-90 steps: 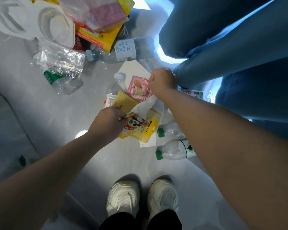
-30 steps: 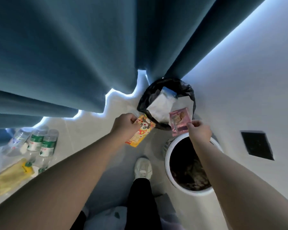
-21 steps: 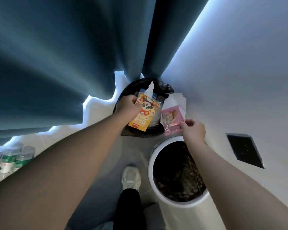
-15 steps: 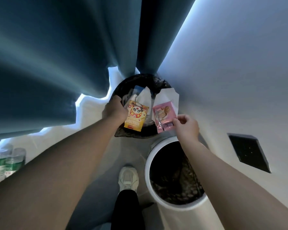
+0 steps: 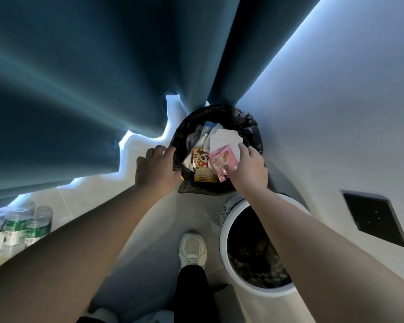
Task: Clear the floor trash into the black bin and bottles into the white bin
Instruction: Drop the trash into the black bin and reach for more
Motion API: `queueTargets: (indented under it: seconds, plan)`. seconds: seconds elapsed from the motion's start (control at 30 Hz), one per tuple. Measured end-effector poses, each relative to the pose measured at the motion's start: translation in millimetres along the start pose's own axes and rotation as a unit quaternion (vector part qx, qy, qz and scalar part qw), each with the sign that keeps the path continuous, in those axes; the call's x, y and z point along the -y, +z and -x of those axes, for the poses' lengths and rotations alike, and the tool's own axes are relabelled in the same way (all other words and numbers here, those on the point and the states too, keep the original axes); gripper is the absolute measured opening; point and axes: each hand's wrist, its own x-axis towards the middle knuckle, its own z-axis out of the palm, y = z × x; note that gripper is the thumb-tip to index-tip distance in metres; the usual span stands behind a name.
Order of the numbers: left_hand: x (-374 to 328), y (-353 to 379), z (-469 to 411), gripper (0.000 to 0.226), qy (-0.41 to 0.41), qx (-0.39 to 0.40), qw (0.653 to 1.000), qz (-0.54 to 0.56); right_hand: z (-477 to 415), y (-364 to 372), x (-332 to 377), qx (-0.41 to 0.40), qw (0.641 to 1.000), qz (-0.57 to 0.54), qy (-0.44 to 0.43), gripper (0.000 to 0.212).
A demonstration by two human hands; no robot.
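I'm leaning over the black bin (image 5: 250, 127), which is standing at the foot of the blue curtain (image 5: 103, 78) where it meets the wall (image 5: 336, 113). My left hand (image 5: 158, 169) is resting at the bin's left rim w/ fingers (image 5: 168, 150) out straight & relaxed, holding nothing, tips touching the edge of the black liner. The yellow panda pkt (image 5: 204, 169) is lying face up inside the bin on top of other trash, free of my left hand. Just right of it the pink pkt (image 5: 222, 159) is lying partly over it & over a white paper sheet (image 5: 224, 138). My right hand (image 5: 248, 170) is hovering over the bin's right side. Its thumb is lying on the pink pkt's lower right corner & its index finger is stretching out along the paper's edge. I can't tell whether I'm pinching the pkt or only touching it, since its underside is hidden. The white bin (image 5: 224, 229) is standing just beside the black one, nearer me, under my right forearm, w/ sth crumpled & dim inside. Green-label bottles (image 5: 16, 227) are sitting on the floor (image 5: 154, 229) well off to my left, near the curtain hem. My white shoe (image 5: 193, 249) is showing btwn my arms. A dark square plate (image 5: 373, 217) is sitting on the wall at right.
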Motion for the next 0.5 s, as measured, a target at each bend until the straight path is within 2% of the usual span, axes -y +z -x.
queueTargets:
  seconds: [0.2,0.5]
  plan:
    - [27,-5,44,0.087,-0.015,-0.012,0.998,-0.052,33,-3,12,-0.023,0.975,0.183,-0.127,0.078]
    - [101,5,139,0.091,-0.082,-0.051,0.993,-0.070,114,25,78,-0.018,0.941,0.245,-0.234,0.081]
